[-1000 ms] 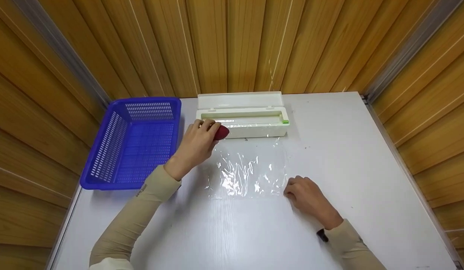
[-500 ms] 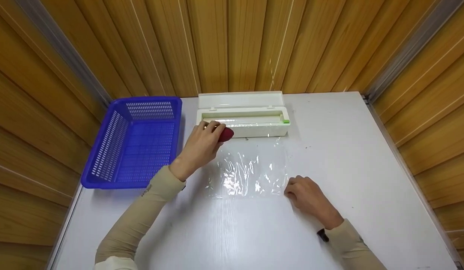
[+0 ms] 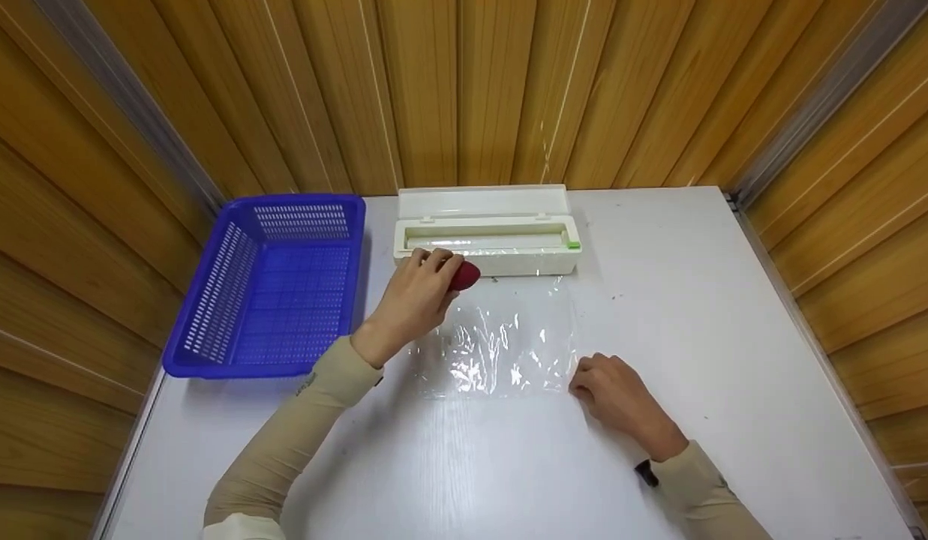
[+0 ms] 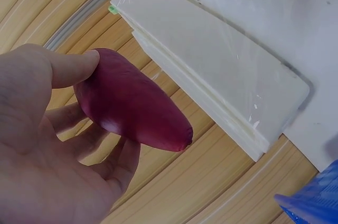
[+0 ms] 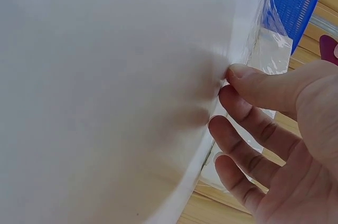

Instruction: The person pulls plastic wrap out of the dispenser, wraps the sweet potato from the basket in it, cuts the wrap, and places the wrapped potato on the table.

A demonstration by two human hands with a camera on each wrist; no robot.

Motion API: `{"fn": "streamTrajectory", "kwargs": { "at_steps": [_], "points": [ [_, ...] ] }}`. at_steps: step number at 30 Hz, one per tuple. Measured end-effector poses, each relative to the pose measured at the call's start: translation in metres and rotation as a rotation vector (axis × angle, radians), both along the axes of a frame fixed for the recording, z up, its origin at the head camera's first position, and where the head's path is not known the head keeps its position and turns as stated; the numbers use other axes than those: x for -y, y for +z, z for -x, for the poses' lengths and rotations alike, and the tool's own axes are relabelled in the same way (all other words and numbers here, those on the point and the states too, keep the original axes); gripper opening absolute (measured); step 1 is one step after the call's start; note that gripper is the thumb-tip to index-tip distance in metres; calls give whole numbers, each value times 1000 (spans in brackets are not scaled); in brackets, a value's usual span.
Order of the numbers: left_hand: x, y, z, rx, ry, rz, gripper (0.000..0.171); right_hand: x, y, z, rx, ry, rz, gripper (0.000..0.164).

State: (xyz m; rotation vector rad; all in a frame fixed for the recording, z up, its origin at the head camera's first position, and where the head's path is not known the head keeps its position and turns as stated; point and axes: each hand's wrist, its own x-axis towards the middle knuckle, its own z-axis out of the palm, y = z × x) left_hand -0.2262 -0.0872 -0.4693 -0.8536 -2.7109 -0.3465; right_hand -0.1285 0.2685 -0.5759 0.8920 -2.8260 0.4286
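My left hand [image 3: 412, 296] grips a smooth purple-red sweet potato [image 4: 137, 102] between thumb and fingers, its tapered end pointing away from the palm. In the head view it is over the far left part of a clear sheet of cling film [image 3: 494, 337], just in front of a white cling film dispenser [image 3: 509, 262]. The film runs from the dispenser toward me along the white table. Down at the sheet's near right corner, my right hand [image 3: 614, 394] pinches the film's edge with thumb and index finger, the other fingers loosely bent.
A blue plastic basket [image 3: 265, 371] stands on the left side of the table [image 3: 696, 300]. The dispenser's lid [image 3: 482, 201] is raised at the back, near the wood-panelled wall [image 3: 494, 90]. Panelled walls also border the left and right sides.
The left hand has moved a little to the right and slightly toward me, carrying the sweet potato farther over the film. My right hand stays at the film's corner.
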Motion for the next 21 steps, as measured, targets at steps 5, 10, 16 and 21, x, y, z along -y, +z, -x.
{"fn": "streamTrajectory", "kwargs": {
  "at_steps": [5, 10, 16, 21],
  "points": [
    [-4, -4, -1, 7, -8, -1, 49, 0, 0, 0, -4, -3, 4, 15],
    [-6, -8, -2, 3, -15, 3, 49, 1, -1, 0, -41, 0, 7, 15],
    [-9, -12, -3, -28, -36, -2, 48, 2, -2, 0, -75, 13, 19, 19],
    [-13, -16, -4, -42, -40, 3, 49, 1, -2, -1, -42, 11, 3, 19]
  ]
}}
